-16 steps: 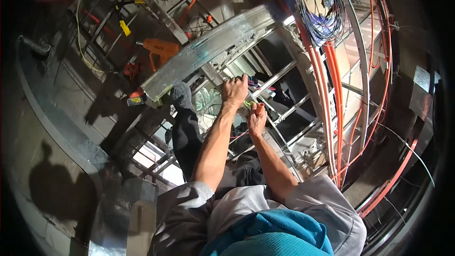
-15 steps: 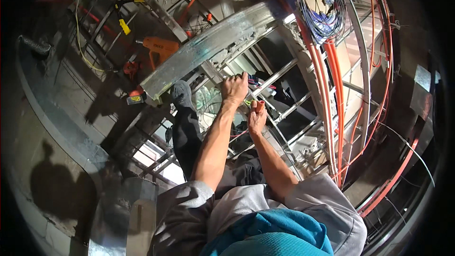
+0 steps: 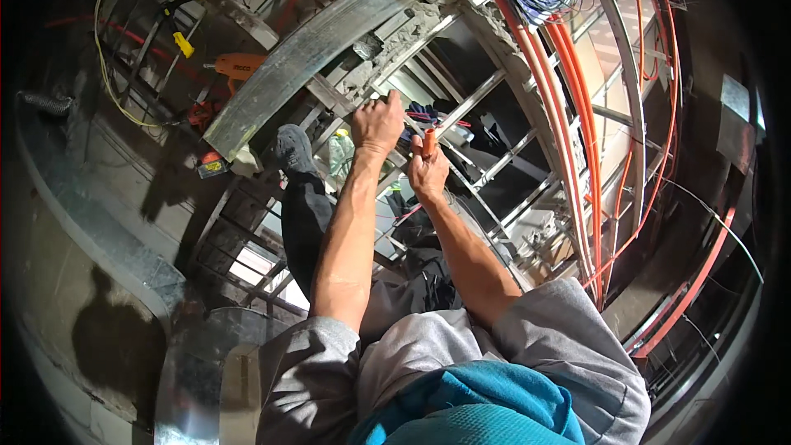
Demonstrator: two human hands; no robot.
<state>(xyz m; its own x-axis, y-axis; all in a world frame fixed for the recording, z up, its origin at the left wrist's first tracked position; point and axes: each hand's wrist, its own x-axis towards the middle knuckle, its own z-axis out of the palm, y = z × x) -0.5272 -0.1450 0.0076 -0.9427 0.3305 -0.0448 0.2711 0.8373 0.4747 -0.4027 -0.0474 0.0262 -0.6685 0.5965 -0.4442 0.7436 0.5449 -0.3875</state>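
Shifted forward since the earlier view, my right hand, its grip clamped on an orange tube, brings that tube closer to level with my curled left hand, whose contents I cannot tell, over a metal frame.

Small dark lettering on the orange power tool at upper left
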